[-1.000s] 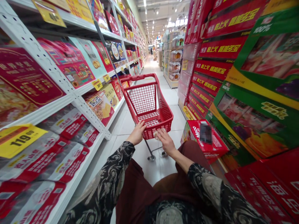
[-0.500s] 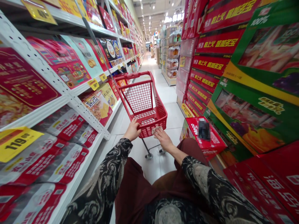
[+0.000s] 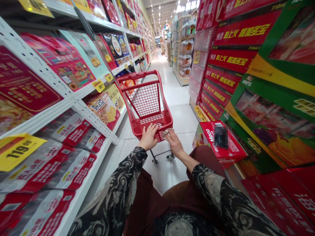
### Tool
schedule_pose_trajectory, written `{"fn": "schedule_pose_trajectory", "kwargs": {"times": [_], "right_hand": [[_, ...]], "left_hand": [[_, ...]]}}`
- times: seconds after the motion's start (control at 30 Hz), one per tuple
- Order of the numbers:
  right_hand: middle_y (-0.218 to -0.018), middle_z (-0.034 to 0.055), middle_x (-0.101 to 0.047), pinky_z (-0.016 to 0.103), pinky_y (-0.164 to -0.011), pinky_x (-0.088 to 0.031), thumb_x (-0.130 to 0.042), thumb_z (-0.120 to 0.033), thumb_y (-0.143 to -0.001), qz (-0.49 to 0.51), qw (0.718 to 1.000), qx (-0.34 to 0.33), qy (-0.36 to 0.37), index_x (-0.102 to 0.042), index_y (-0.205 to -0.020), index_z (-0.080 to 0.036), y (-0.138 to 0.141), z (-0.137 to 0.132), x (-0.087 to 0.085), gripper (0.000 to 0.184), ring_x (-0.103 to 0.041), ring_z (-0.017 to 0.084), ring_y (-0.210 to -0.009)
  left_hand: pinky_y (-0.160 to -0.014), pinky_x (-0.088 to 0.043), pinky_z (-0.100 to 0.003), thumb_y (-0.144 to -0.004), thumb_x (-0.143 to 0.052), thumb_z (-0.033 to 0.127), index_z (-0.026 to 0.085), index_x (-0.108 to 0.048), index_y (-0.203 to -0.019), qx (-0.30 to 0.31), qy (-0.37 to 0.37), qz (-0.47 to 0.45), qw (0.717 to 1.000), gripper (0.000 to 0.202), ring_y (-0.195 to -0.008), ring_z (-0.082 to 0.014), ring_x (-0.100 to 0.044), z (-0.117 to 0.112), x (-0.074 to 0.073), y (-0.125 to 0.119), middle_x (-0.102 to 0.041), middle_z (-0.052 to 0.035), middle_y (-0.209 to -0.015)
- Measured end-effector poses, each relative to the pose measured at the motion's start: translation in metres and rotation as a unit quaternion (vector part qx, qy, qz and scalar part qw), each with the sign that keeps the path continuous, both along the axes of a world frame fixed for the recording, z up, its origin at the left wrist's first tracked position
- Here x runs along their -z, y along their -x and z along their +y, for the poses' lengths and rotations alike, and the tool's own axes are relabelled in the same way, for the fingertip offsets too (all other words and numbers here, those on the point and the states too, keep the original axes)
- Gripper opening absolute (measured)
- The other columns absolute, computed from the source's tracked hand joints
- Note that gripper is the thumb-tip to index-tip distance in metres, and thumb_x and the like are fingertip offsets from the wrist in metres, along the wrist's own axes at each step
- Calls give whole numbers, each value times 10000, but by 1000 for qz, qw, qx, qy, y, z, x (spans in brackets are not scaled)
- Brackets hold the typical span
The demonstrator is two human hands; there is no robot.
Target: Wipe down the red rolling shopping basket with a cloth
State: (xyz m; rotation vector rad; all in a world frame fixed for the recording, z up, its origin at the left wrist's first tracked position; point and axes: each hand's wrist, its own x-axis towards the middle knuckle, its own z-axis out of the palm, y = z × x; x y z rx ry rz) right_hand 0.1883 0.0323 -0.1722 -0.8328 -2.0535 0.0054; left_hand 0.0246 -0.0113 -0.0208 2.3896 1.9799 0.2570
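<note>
We see the red cart [image 3: 145, 100] right in front of us, long way pointing down the aisle. Our L hand [image 3: 149, 138] is curled on its back rim. Our R hand [image 3: 175, 142] is on a small pale thing [image 3: 166, 133] there, grip unclear. White shelf [image 3: 93, 122] on L, red boxes [image 3: 232, 56] on R.

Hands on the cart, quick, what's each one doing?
Left hand: closed on the red shopping cart's rim.
Right hand: holding a small pale item, unclear what.

From here I see white metal shelving [image 3: 73, 106] on my left, with a yellow 119 price tag [image 3: 18, 152], and stacked red gift boxes [image 3: 236, 59] on my right.
</note>
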Motion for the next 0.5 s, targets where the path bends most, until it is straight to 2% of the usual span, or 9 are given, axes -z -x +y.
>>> {"fn": "schedule_pose_trajectory", "kwargs": {"times": [0.1,0.17,0.23,0.4,0.43,0.5], "right_hand": [[-1412,97,-421,442,-1083,-357,-389,-30,-852,-29,998,-3,54,-542,-1228,-178,-7,-5,21,432,-218,197,-1390],[-1383,113,-455,441,-1071,-373,-378,-18,-839,-31,997,5,77,-542,-1234,-168,-15,-6,21,453,-262,201,-1375],[-1393,127,-440,453,-1084,-354,-370,-11,-829,-6,997,22,79,-513,-1275,-157,-21,-3,7,490,-258,211,-1377],[-1468,105,-322,475,-1129,-273,-323,-21,-841,82,993,70,37,-413,-1365,-171,-17,13,-51,552,-170,212,-1403],[-1476,105,-307,471,-1132,-268,-322,-17,-838,82,993,70,36,-408,-1368,-165,-13,14,-55,557,-164,211,-1405],[-1483,116,-289,464,-1130,-275,-333,-3,-821,70,994,64,48,-410,-1365,-145,-5,12,-49,568,-160,215,-1406]], "left_hand": [[-1118,-163,-530,-668,-476,168,151,-427,-1313,-2,2,-7,1000,647,-1391,-250,-216,0,1,6,-337,-117,-1469],[-1113,-196,-503,-659,-475,169,144,-435,-1305,-6,2,-12,1000,648,-1390,-245,-222,0,2,8,-343,-115,-1466],[-1106,-221,-483,-657,-473,171,139,-442,-1297,-6,-3,-16,1000,641,-1385,-241,-236,1,3,9,-353,-116,-1460],[-1094,-237,-478,-664,-458,169,152,-474,-1267,-12,-15,-28,999,603,-1372,-244,-271,3,5,6,-374,-117,-1448],[-1090,-241,-482,-664,-459,170,155,-479,-1263,-13,-15,-31,999,599,-1372,-248,-270,4,6,6,-374,-118,-1448],[-1081,-252,-488,-662,-465,172,166,-485,-1259,-10,-19,-37,999,597,-1373,-252,-269,5,7,7,-375,-119,-1447]]}}
